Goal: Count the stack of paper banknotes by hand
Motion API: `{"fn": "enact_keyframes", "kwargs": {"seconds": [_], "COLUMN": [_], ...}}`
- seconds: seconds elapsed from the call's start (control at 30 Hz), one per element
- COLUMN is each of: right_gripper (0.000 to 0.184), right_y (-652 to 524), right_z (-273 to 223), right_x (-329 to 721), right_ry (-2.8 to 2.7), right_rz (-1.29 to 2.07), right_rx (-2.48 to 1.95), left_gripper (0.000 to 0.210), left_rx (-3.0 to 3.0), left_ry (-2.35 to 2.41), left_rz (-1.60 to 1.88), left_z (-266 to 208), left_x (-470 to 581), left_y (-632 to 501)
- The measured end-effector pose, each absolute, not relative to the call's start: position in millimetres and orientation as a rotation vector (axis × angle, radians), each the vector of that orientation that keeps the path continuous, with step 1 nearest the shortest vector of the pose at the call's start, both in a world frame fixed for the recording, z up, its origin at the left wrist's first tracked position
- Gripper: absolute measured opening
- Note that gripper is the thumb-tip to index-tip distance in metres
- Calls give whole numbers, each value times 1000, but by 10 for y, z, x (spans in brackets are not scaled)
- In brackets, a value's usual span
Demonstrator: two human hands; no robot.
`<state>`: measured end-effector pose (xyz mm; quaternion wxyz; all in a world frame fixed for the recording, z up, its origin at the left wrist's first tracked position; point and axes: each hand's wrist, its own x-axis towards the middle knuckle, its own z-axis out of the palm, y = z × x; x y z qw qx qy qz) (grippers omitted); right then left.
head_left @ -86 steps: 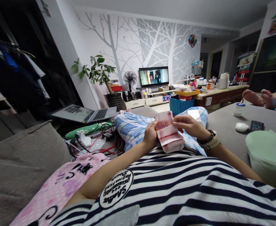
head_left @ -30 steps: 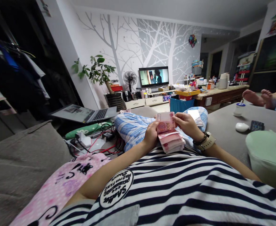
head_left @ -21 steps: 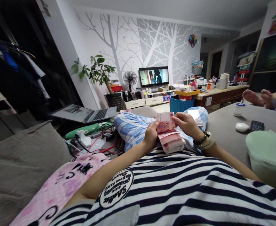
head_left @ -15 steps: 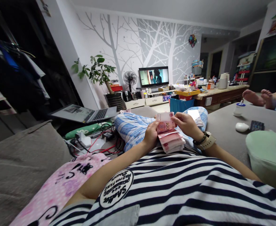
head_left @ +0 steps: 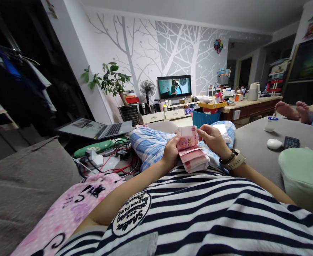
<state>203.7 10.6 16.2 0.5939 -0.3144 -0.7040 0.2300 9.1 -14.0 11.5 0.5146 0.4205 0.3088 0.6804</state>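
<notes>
My left hand (head_left: 171, 151) is closed around a bundle of pink 100 banknotes (head_left: 187, 138), held upright above my lap. The fingers behind the bundle are hidden. My right hand (head_left: 212, 139), with a watch on its wrist, is at the bundle's right edge. Its thumb and fingertips are curled together; whether a note's edge is between them is too small to tell. Below the bundle, a thick stack of folded pink banknotes (head_left: 195, 160) lies against my striped shirt, its lower layers showing pale edges.
An open laptop (head_left: 97, 128) sits on my left above tangled cables (head_left: 124, 156). A white phone-like slab (head_left: 222, 132) rests on my right leg. To the right are a white mouse (head_left: 274, 143), a dark keypad or remote (head_left: 291, 142), a small cup (head_left: 271, 124) and another person's feet (head_left: 292, 109).
My right hand has shifted slightly right, from gripping the upright bundle's edge to just beside it. The bundle has tilted a little in my left hand. The television picture is different.
</notes>
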Motion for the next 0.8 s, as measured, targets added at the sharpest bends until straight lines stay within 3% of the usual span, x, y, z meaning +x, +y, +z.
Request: {"fn": "enact_keyframes", "kwargs": {"seconds": [0.33,0.6,0.8], "right_gripper": [64,72,65], "right_y": [73,53,91], "right_z": [172,229,236], "right_x": [1989,2129,2216], "right_ry": [-1743,-1889,-1968], "right_rz": [699,711,769], "right_rx": [-601,-558,-501], "left_gripper": [37,37,36], "left_rx": [994,860,844], "left_ry": [642,479,541], "left_rz": [1597,1444,1436], "left_z": [15,70,103], "left_x": [61,93,92], "left_y": [-9,-67,-122]}}
